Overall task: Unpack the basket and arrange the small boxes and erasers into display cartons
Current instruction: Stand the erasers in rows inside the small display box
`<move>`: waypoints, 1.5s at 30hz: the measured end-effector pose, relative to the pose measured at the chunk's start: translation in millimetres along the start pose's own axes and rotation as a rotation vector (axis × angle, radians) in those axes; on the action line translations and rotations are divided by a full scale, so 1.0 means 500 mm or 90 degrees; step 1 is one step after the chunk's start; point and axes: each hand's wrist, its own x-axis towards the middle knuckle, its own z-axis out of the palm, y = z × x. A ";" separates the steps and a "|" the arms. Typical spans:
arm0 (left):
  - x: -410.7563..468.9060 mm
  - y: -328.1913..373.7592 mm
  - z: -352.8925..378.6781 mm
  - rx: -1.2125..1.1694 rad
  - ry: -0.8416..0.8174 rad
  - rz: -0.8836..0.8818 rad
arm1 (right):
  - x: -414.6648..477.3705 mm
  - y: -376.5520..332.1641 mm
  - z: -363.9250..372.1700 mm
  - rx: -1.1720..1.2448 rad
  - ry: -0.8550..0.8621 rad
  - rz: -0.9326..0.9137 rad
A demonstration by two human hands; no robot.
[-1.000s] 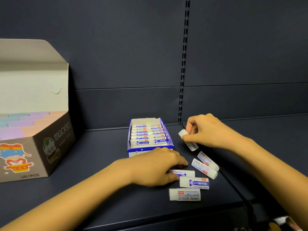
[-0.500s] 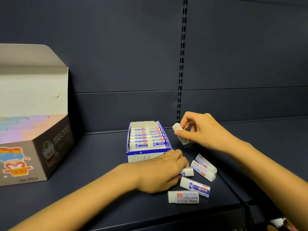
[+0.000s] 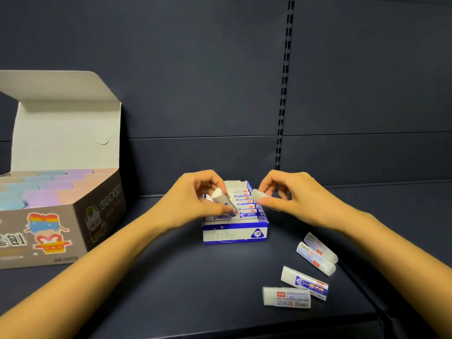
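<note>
Flanking loose erasers (image 3: pixel 304 272), big carton (image 3: pixel 80 214).

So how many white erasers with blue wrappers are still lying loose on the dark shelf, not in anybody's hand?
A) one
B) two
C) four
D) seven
C: four white erasers with blue paper wrappers lie loose on the dark shelf, one nearest, one behind it, and two side by side farther back; the left hand and right hand each hold another over the small blue-and-white display carton.
</note>
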 end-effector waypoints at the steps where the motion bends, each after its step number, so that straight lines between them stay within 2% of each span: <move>1: 0.003 -0.006 -0.003 0.009 0.019 -0.010 | 0.005 -0.001 0.003 -0.020 -0.005 -0.006; 6: 0.020 -0.028 -0.015 -0.007 0.043 -0.077 | 0.025 -0.008 0.016 -0.048 -0.057 -0.014; 16: 0.042 -0.062 -0.013 0.111 0.035 -0.114 | 0.049 -0.008 0.040 0.022 -0.188 0.074; 25: 0.049 -0.084 -0.004 0.183 -0.002 -0.140 | 0.072 0.006 0.051 0.011 -0.183 0.053; 30: 0.047 -0.089 0.000 0.238 -0.037 -0.128 | 0.080 0.002 0.064 0.044 -0.167 0.043; 36: 0.052 -0.095 -0.001 0.301 -0.054 -0.114 | 0.086 0.002 0.071 -0.010 -0.170 0.039; 38: 0.052 -0.091 0.001 0.359 -0.053 -0.112 | 0.085 0.002 0.073 -0.034 -0.179 0.038; 41: 0.052 -0.083 0.007 0.525 -0.039 -0.047 | 0.082 0.005 0.075 -0.081 -0.189 0.032; 45: 0.056 -0.079 0.012 0.562 -0.056 -0.015 | 0.077 0.008 0.080 -0.125 -0.193 0.030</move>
